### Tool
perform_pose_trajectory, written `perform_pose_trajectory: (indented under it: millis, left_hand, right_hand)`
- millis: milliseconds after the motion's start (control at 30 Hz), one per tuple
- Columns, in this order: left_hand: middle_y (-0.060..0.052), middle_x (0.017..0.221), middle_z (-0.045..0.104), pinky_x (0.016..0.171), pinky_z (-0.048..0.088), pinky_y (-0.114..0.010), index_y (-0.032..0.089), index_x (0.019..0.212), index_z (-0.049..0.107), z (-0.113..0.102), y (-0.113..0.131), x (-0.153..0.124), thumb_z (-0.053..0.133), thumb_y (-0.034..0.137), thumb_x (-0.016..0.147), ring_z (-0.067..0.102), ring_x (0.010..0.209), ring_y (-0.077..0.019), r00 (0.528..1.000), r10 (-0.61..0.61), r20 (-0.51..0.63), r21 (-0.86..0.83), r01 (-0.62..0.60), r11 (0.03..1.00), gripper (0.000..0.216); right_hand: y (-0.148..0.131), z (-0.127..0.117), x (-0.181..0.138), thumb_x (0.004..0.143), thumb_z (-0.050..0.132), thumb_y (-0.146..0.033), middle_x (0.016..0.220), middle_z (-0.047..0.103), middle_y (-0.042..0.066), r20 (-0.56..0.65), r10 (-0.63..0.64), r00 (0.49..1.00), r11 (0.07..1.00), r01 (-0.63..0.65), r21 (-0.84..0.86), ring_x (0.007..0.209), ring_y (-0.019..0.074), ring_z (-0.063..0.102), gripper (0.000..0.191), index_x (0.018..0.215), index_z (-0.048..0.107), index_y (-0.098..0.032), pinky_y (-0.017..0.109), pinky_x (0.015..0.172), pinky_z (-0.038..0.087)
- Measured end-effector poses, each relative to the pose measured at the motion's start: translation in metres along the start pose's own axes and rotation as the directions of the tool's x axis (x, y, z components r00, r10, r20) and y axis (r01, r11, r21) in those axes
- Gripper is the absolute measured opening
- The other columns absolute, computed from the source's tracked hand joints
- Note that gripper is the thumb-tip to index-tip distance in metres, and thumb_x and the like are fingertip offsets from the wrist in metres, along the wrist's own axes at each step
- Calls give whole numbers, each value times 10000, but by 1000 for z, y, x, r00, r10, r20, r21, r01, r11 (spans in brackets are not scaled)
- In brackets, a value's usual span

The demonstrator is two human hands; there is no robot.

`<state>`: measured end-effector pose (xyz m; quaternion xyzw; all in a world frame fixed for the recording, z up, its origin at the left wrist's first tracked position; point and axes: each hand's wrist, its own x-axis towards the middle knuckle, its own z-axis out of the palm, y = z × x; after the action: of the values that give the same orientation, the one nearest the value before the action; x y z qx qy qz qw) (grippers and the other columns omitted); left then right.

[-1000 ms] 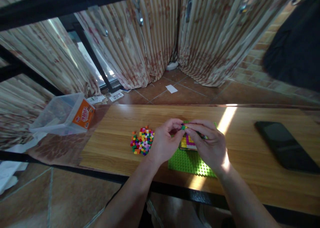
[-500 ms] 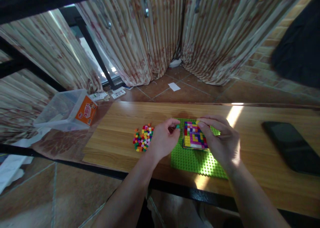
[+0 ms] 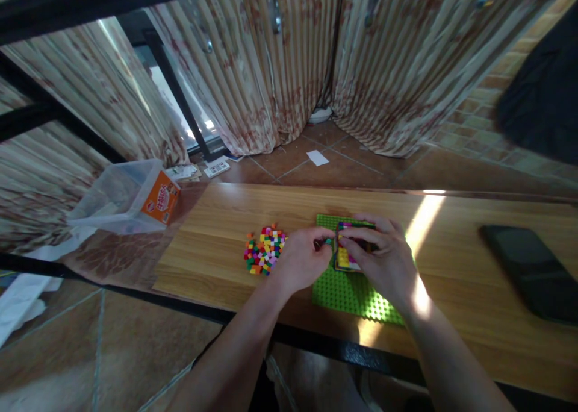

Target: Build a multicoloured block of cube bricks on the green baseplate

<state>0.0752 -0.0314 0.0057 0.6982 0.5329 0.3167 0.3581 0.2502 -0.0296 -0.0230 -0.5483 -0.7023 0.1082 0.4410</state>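
Observation:
A studded green baseplate [image 3: 343, 294] lies on the wooden table, and on it stands a low block of many-coloured small bricks [image 3: 343, 260], partly covered by my right hand. My left hand [image 3: 304, 258] is closed beside the block's left side, pinching a small teal-green brick [image 3: 328, 241] between thumb and forefinger. My right hand [image 3: 383, 252] reaches over the block, its thumb and fingertips closed at the block's left edge on a small yellow brick, mostly hidden by the fingers. Left of my left hand lies a pile of loose coloured bricks [image 3: 266, 249].
A black phone-like slab [image 3: 533, 270] lies on the table [image 3: 203, 243] at the right. Beyond the table's left end stands a clear plastic bin [image 3: 117, 198] with an orange label. A white paper [image 3: 317, 158] lies on the floor before the curtains.
My right hand has moved left and down with the yellow brick, from above the block's far side to its left edge. My left hand, still pinching the teal-green brick, has come closer to the block.

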Motion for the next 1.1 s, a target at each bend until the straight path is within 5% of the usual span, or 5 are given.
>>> perform_pose_trajectory:
  millis: [567, 800, 1100]
  left_hand:
    - [-89, 880, 755, 755, 556, -350, 128, 1200, 694, 10, 5, -9, 538, 131, 827, 663, 714, -199, 998, 62, 32, 212, -67, 975, 404]
    - [-105, 940, 756, 803, 560, -372, 133, 1198, 681, 11, 7, -10, 533, 115, 819, 693, 822, -230, 997, 67, 36, 201, -73, 977, 407]
    - [-82, 835, 722, 818, 552, -381, 143, 1090, 694, 15, 5, -11, 512, 99, 811, 660, 762, -218, 994, 106, 23, 193, -108, 975, 336]
  right_hand:
    - [0, -4, 6, 814, 718, -419, 1101, 721, 71, 13, 173, 985, 976, -173, 134, 990, 259, 661, 184, 892, 782, -265, 521, 912, 503]
    - [-2, 2, 10, 851, 673, -474, 921, 741, 64, -8, 127, 992, 991, -127, 41, 898, 269, 666, 231, 843, 748, -256, 524, 873, 497]
    - [-1, 5, 8, 829, 695, -491, 947, 746, 72, -24, 152, 988, 988, -152, -32, 891, 278, 659, 242, 889, 745, -263, 519, 849, 502]
